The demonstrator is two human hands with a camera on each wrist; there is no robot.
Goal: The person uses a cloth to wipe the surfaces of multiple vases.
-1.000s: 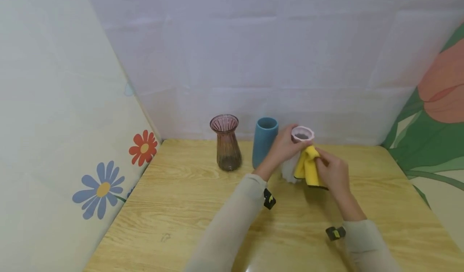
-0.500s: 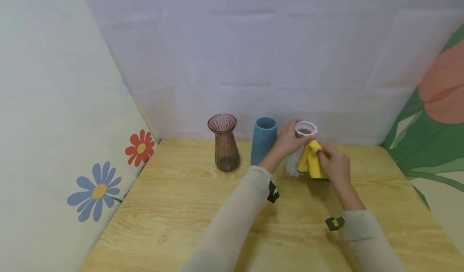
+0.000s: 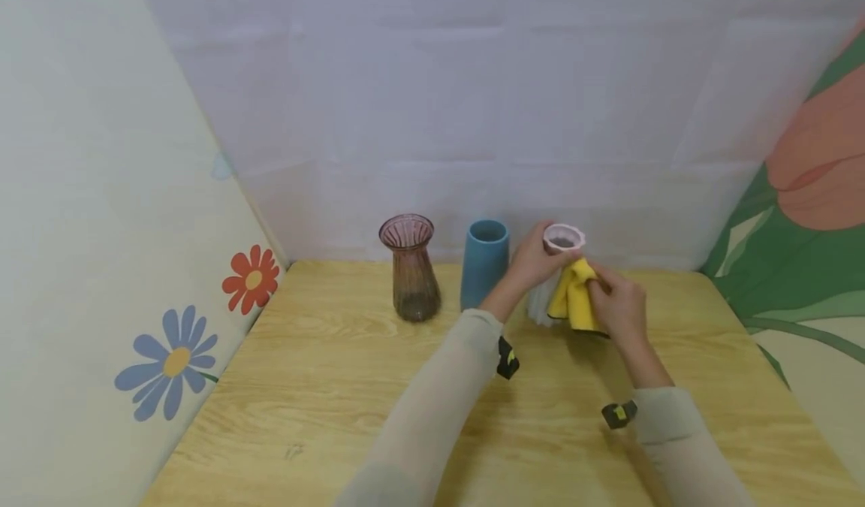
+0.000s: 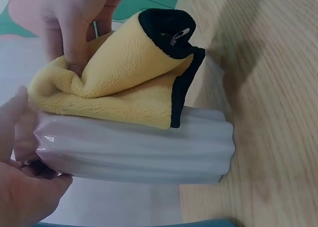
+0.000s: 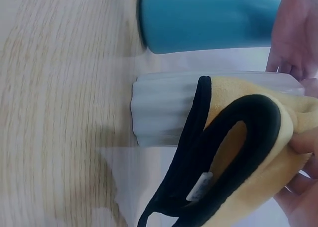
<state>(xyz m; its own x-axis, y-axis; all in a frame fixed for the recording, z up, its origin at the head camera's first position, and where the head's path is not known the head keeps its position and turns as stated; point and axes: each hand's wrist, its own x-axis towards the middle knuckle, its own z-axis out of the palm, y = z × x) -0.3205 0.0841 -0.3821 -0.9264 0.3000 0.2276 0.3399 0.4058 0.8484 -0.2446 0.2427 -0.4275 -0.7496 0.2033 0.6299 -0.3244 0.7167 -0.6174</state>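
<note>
A white fluted vase [image 3: 541, 303] with a pale pink scalloped rim stands upright at the right of the row of vases. My left hand [image 3: 535, 261] grips it round the neck, thumb at the front. My right hand [image 3: 619, 306] pinches a yellow cloth [image 3: 573, 300] with black edging. In the left wrist view the folded cloth [image 4: 124, 70] lies along the side of the vase [image 4: 139, 150], just below its rim. The right wrist view shows the cloth's black edge in front of the vase [image 5: 161, 108]. I cannot tell whether the vase's base touches the table.
Just left of my left hand stands a blue vase [image 3: 483, 267]. Farther left is a ribbed purple-brown glass vase [image 3: 414, 274] with a flared mouth. The wood-patterned table [image 3: 324, 387] meets a pale sheet [image 3: 419, 116] behind and flower-printed panels at both sides.
Both hands, the white vase and the cloth have moved slightly up or back relative to the blue vase. The holds stay the same. The head view has shifted a little.
</note>
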